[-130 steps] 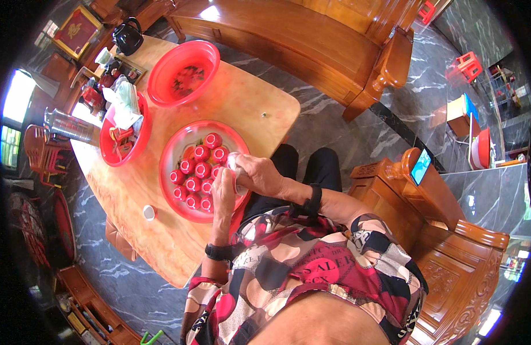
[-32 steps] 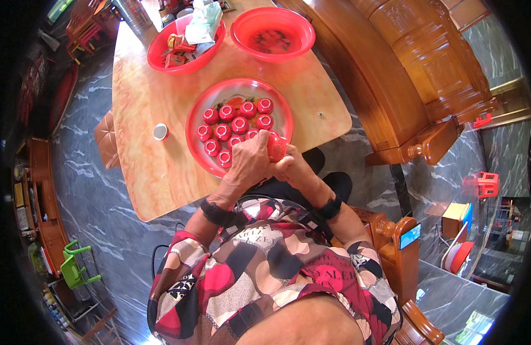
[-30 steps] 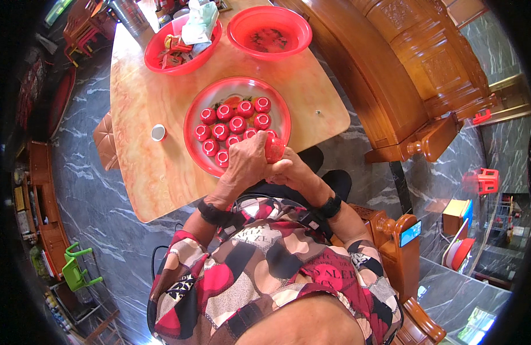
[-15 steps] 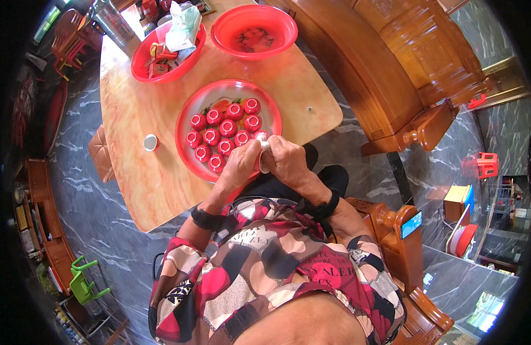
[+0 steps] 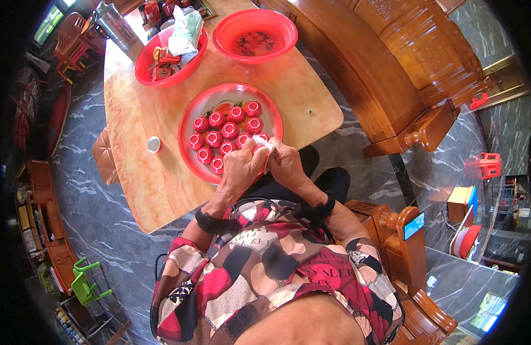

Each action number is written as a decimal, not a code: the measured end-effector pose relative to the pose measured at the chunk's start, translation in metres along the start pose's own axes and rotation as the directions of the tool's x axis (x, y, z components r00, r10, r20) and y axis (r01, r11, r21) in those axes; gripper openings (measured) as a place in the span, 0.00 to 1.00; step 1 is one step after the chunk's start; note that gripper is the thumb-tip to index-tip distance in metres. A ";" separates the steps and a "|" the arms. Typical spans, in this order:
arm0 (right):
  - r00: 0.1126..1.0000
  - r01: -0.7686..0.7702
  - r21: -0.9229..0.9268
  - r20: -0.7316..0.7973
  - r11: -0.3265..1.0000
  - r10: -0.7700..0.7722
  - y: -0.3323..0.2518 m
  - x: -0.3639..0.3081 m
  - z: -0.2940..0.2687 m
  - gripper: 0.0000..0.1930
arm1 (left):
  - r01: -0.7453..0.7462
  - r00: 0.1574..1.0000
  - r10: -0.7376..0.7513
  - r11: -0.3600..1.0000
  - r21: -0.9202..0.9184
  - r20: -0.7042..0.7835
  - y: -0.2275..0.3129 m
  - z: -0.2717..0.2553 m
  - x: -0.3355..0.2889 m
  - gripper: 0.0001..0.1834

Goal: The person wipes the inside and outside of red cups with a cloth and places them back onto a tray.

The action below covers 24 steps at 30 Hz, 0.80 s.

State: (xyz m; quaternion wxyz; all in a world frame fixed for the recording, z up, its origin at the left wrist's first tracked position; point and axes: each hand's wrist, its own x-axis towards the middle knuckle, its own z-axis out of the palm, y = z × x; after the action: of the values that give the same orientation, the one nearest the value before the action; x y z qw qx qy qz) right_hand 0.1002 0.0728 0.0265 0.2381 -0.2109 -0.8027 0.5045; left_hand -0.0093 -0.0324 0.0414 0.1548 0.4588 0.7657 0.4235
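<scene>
Two hands: our left hand (image 5: 243, 165) and our right hand (image 5: 287, 165) meet close together, both pinching a crumpled white cloth or tissue (image 5: 265, 142); whether anything sits inside it, our fingers hide.
Good handling: we judge that one hand should steady while the other turns the cloth, lightly and evenly, with knuckles clear of the small, round, glossy red cups (image 5: 229, 130) nearby.
White cloth: between our thumbs and forefingers, poking out on the far side of the grip, over the near right part of the round, red-rimmed tray (image 5: 183, 125).
Red cups: bottom up on that tray, just far and left of the grip.
</scene>
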 end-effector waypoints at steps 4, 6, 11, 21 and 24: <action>0.989 -0.148 0.545 0.062 0.825 0.137 0.009 -0.002 0.018 0.09 | -0.151 0.978 0.183 0.954 0.261 -0.102 0.006 0.005 0.002 0.24; 0.926 -0.367 0.619 0.315 0.694 0.209 0.007 -0.007 -0.001 0.09 | -0.213 0.960 0.254 0.935 0.284 -0.119 0.010 0.002 0.002 0.26; 0.819 -0.573 0.674 0.471 0.467 0.326 -0.027 -0.006 -0.004 0.12 | -0.303 0.915 0.335 0.939 0.165 -0.225 0.007 -0.002 -0.001 0.28; 0.998 -0.038 0.082 0.045 0.996 0.034 -0.006 0.000 -0.006 0.12 | 0.232 0.970 -0.173 0.864 -0.447 0.170 -0.003 -0.004 -0.003 0.18; 0.984 0.153 -0.209 -0.055 0.966 -0.167 -0.007 0.001 -0.005 0.09 | 0.165 0.986 -0.133 0.896 -0.412 0.104 -0.017 0.005 -0.003 0.21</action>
State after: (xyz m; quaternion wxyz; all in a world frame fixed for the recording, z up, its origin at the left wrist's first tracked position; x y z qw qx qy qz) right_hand 0.1015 0.0740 0.0347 0.2841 -0.1867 -0.8554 0.3908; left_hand -0.0139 -0.0360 0.0246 0.3094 0.3702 0.6837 0.5476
